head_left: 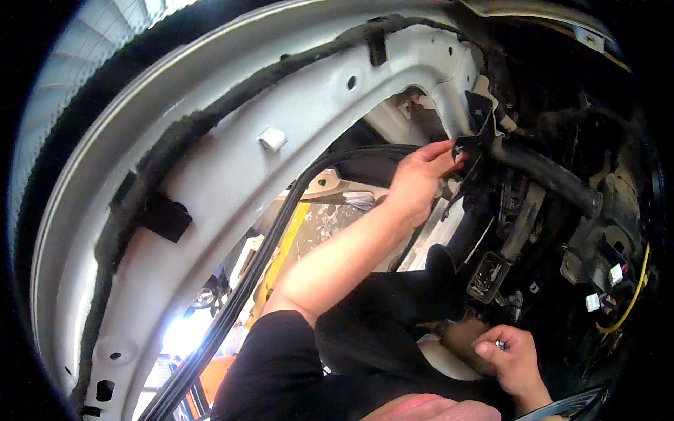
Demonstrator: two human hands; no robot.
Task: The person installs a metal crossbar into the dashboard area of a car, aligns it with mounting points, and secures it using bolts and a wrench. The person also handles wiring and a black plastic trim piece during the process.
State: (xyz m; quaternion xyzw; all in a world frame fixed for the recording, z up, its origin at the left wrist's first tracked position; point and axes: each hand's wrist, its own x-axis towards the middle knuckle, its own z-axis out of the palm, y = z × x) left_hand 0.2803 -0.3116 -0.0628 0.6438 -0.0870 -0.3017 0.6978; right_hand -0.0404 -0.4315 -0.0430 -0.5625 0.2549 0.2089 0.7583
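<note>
My left hand (419, 175) reaches up to the corner of the door opening, thumb and fingers pinched against a black bracket (479, 116) by the pillar. Whatever sits between those fingertips is too small to make out. Low on the right, my right hand (511, 356) is closed around a small metal piece (501, 345) with a round, shiny end. Most of that piece is hidden in the fingers. A black rubber door seal (281, 217) hangs loose, running behind my left forearm.
The bare silver body frame (232, 158) curves along the left. A dark metal crossbar (551, 175) stretches across the stripped interior at right. Below it lie a small tray (488, 277) of hardware, white connectors (592, 302) and a yellow cable (642, 288).
</note>
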